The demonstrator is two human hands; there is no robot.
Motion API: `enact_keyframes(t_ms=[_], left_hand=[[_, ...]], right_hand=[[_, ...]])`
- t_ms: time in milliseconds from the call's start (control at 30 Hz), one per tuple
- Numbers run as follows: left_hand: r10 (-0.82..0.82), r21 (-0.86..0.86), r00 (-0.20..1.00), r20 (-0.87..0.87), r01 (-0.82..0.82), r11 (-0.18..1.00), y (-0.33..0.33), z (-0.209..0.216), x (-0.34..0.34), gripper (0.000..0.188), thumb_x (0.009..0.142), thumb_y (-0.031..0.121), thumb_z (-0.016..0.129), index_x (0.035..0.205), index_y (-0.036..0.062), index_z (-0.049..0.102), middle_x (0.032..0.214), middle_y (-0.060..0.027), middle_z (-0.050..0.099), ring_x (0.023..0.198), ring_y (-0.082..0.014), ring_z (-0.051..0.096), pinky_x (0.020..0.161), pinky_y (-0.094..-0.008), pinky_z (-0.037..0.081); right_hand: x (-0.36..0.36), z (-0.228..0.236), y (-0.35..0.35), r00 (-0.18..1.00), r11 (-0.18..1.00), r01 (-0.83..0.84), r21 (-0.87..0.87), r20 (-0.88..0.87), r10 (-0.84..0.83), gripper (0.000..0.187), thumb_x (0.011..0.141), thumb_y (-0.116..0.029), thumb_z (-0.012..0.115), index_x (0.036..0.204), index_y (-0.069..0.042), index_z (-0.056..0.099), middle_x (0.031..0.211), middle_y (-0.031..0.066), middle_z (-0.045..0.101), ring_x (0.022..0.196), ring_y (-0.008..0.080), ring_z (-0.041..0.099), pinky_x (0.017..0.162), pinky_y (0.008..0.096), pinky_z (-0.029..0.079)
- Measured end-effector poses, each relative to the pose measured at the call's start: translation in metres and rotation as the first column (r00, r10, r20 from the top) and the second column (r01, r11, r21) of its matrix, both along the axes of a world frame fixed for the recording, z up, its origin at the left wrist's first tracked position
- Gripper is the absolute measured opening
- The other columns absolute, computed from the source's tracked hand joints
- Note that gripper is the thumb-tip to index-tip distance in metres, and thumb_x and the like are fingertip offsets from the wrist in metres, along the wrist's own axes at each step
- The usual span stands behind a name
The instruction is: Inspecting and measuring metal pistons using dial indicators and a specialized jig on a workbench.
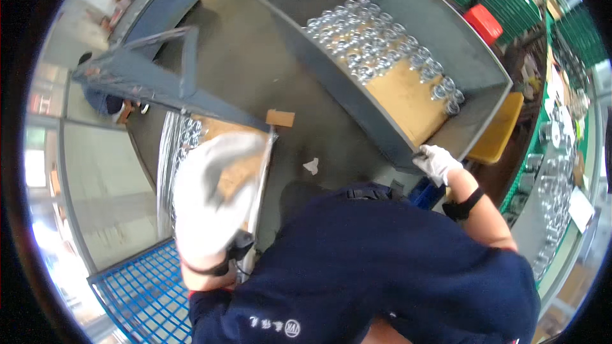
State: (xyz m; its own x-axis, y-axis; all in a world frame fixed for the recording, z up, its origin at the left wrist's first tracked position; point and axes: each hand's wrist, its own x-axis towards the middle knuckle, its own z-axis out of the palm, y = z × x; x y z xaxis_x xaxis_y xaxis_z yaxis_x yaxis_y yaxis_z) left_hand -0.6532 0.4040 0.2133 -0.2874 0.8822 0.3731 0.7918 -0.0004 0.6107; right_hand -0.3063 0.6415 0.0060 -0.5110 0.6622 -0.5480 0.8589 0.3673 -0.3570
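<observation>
My left hand (213, 197), in a white glove and blurred by motion, hovers over a cardboard-lined container (260, 199) at the left. Its fingers and thumb curve apart, with cardboard showing in the gap and nothing visible held. Several shiny metal ring-shaped parts (190, 132) lie in that container, partly hidden by the hand. My right hand (437, 163), also in a white glove, has its fingers bent over the near corner of a large grey metal bin (338, 89). Inside the bin, rows of shiny round metal parts (366, 38) stand on a brown cardboard sheet (408, 99).
A grey metal frame (146, 79) reaches over the left container. A small cardboard piece (280, 118) and a white scrap (311, 165) lie nearby. Right of the bin are a yellow tub (500, 130), a red box (483, 23) and green crates (510, 6). A blue grid (143, 290) is lower left.
</observation>
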Motion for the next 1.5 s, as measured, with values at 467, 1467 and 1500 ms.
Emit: enact_keyframes(t_ms=[467, 1467, 1500], left_hand=[[-0.657, 0.287, 0.647, 0.387, 0.593, 0.753, 0.411, -0.021, 0.000, 0.025, 0.096, 0.009, 0.052, 0.113, -0.0050, 0.062, 0.110, -0.0175, 0.068, 0.095, -0.0238, 0.068, 0.082, -0.0358, 0.056], [0.577, -0.992, 0.809, -0.112, -0.121, -0.024, 0.657, -0.746, -0.027, 0.126, 0.074, 0.039, 0.078, 0.155, 0.0241, -0.017, 0.153, -0.0331, 0.025, 0.136, -0.0423, 0.042, 0.113, -0.0416, 0.035], [0.642, -0.992, 0.757, -0.121, -0.073, -0.101, 0.656, -0.740, -0.036, 0.123, 0.074, 0.039, 0.079, 0.155, 0.0240, -0.013, 0.150, -0.0324, 0.027, 0.134, -0.0435, 0.043, 0.112, -0.0428, 0.036]], right_hand=[[0.030, -0.035, 0.121, 0.932, 0.905, 0.311, -0.289, -0.092, -0.349, 0.031, 0.089, -0.023, 0.063, 0.114, -0.007, 0.067, 0.109, 0.0163, 0.070, 0.103, 0.0313, 0.067, 0.091, 0.0376, 0.053], [-0.262, -0.534, 0.627, 0.801, 0.881, -0.209, -0.424, 0.443, 0.403, 0.096, 0.076, 0.005, 0.064, 0.154, -0.035, 0.026, 0.162, 0.0205, -0.006, 0.126, 0.0421, 0.053, 0.096, 0.0416, 0.055], [-0.264, -0.522, 0.616, 0.779, 0.834, -0.342, -0.434, 0.365, 0.509, 0.096, 0.075, 0.006, 0.065, 0.154, -0.035, 0.027, 0.162, 0.0212, -0.006, 0.125, 0.0412, 0.054, 0.095, 0.0425, 0.055]])
